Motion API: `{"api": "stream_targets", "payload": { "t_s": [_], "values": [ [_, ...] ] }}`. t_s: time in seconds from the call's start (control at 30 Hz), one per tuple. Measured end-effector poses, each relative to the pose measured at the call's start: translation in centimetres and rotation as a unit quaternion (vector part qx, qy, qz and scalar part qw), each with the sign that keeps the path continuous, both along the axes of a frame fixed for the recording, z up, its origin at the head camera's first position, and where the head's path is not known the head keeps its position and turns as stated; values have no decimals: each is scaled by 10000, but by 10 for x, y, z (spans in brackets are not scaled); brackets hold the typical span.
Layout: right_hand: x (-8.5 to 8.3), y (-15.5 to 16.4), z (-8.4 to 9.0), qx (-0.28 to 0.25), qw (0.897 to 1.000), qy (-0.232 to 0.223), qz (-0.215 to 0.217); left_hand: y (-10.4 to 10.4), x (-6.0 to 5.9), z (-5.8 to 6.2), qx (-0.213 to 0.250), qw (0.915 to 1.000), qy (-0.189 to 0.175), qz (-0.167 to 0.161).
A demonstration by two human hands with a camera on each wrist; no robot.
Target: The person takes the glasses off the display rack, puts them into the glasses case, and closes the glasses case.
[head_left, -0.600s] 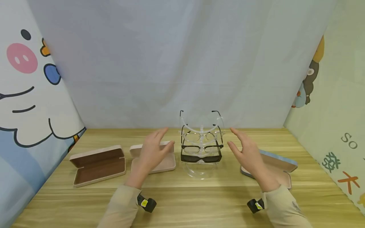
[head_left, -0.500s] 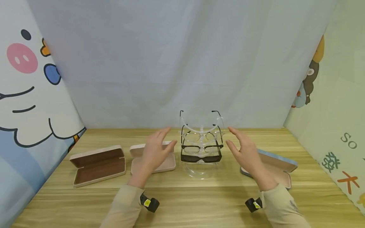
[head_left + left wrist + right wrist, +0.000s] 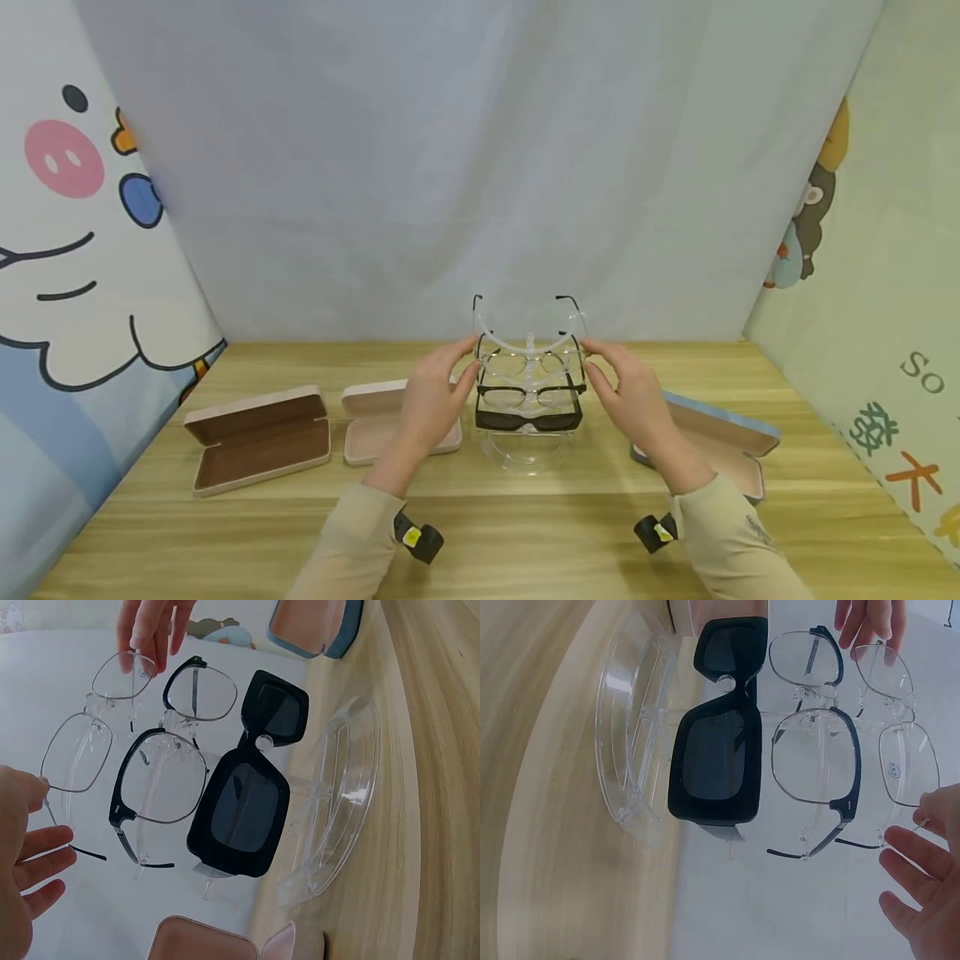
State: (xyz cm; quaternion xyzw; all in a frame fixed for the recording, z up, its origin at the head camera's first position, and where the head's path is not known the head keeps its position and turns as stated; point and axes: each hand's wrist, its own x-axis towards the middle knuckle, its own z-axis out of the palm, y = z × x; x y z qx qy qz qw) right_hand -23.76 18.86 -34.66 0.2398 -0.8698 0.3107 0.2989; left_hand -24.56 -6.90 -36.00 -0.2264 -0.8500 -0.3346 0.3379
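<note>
Both hands pinch the thin-rimmed clear glasses [image 3: 525,360] at their hinges on the acrylic stand [image 3: 528,446]: left hand [image 3: 433,398], right hand [image 3: 628,393]; next, I judge, a level lift clear.

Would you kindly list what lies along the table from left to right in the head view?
Open brown-lined case → open pink case → left hand → clear stand with three pairs of glasses → right hand → blue-edged case.
</note>
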Motion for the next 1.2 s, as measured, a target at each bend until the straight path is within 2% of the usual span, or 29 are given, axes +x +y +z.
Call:
{"api": "stream_targets", "payload": {
  "t_s": [0.27, 0.5, 0.73, 0.97, 1.2],
  "values": [
    [-2, -2, 2, -132, 9998, -104, -134, 7, -2, 2, 130, 9997, -180, 108],
    [-2, -4, 7, -237, 9996, 103, -140, 9, 1, 8, 225, 9992, -297, 107],
    [4, -4, 17, -264, 9986, 426, -148, 10, 5, 20, 518, 9984, -229, 19],
    [14, -1, 29, -406, 9977, 487, -233, 13, 11, 36, 725, 9971, -16, -233],
    [28, 3, 38, -331, 9970, 654, -246, 18, 18, 45, 833, 9953, -352, -337]
  ]
}}
